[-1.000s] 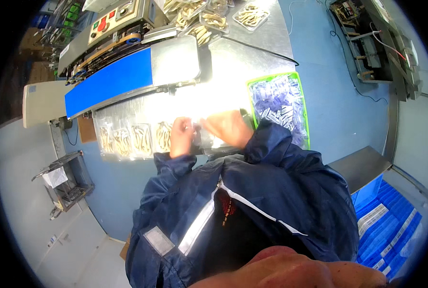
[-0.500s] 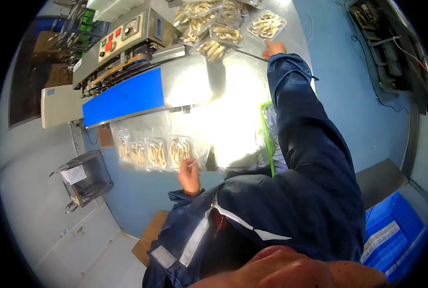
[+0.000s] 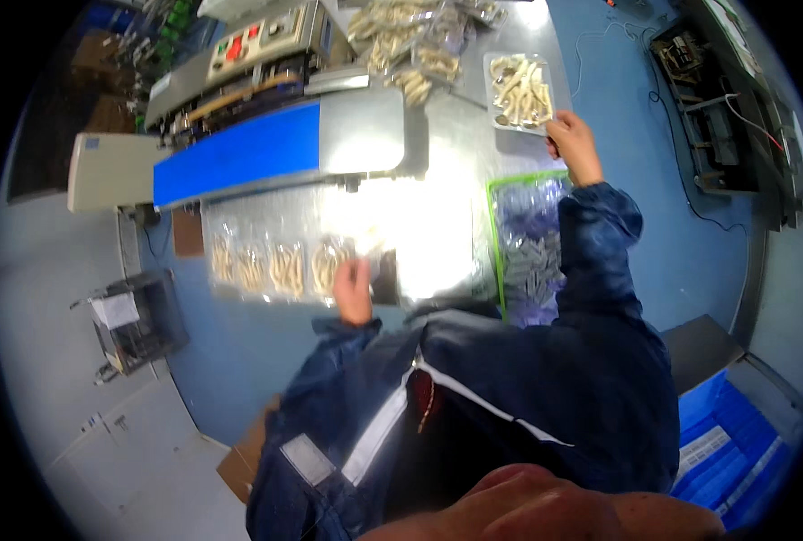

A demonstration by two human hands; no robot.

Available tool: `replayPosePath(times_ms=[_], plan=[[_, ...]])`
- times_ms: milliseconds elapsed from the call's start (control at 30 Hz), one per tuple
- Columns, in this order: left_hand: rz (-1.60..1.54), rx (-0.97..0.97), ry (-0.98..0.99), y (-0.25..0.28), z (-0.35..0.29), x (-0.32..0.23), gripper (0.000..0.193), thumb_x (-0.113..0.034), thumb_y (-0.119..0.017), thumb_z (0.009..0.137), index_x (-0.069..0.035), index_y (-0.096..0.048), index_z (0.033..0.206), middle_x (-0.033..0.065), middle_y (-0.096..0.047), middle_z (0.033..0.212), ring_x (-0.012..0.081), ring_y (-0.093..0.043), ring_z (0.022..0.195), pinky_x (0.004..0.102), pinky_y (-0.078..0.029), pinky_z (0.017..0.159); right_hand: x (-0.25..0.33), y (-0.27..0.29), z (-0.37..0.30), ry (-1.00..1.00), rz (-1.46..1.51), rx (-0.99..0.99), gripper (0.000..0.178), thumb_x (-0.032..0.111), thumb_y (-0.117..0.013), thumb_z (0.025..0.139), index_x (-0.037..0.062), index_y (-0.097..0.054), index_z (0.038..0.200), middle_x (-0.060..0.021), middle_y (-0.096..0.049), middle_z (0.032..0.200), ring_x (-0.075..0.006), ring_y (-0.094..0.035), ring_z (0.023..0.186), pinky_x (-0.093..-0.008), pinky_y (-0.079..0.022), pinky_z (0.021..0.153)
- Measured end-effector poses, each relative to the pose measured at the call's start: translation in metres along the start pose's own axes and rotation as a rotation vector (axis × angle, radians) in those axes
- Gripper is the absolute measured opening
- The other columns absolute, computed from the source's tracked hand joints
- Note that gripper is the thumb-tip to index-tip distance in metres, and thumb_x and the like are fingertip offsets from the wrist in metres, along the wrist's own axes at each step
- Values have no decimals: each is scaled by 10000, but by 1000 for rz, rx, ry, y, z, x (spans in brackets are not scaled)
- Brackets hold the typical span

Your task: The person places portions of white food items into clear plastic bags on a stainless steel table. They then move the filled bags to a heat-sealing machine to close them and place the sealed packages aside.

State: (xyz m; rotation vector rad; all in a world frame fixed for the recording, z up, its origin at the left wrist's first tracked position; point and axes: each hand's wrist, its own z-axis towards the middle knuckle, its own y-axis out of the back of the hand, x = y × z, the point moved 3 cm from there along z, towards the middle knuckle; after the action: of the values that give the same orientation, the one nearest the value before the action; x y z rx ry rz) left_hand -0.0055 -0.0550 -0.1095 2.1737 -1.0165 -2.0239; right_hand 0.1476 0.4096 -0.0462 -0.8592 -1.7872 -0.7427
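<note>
My right hand (image 3: 574, 144) grips the near right corner of a clear tray of pale, long-stemmed mushrooms (image 3: 520, 90), above the right edge of the steel table. My left hand (image 3: 354, 287), slightly blurred, is closed at the edge of a clear plastic bag (image 3: 372, 242). This bag is at the right end of a row along the table's front edge, around another mushroom tray (image 3: 328, 263). Left of it lie several more bagged trays (image 3: 285, 269). At the back, a heap of filled mushroom trays (image 3: 401, 41) covers the table.
A machine with red buttons (image 3: 262, 45) and a blue belt (image 3: 239, 155) stands at the left. A green-rimmed crate (image 3: 495, 243) with small clear-and-grey packets sits beside my right forearm. Blue crates (image 3: 726, 446) are at the lower right. Glare whitens the steel table (image 3: 460, 135).
My right hand has taken hold of the mushroom tray at the back right and brought it nearer and rightward. My left hand stays by the end bag.
</note>
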Motion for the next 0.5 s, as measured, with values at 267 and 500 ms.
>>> replayPosePath(times_ms=[267, 500], plan=[[95, 213, -596, -11, 4, -61, 235, -197, -689, 811, -6, -610, 924, 178, -579, 872, 354, -553, 811, 426, -430, 717, -32, -76, -223, 7, -56, 673, 301, 210, -539, 959, 28, -636, 1179, 75, -566, 779, -17, -444, 629, -185, -349, 550], [265, 181, -474, -11, -5, -55, 219, -209, -603, 891, 5, -563, 862, 211, -569, 854, 390, -549, 816, 447, -438, 706, -72, -84, -245, -263, -109, 646, 273, 157, -556, 899, -12, -681, 1072, 34, -598, 757, -55, -488, 630, -215, -391, 542]])
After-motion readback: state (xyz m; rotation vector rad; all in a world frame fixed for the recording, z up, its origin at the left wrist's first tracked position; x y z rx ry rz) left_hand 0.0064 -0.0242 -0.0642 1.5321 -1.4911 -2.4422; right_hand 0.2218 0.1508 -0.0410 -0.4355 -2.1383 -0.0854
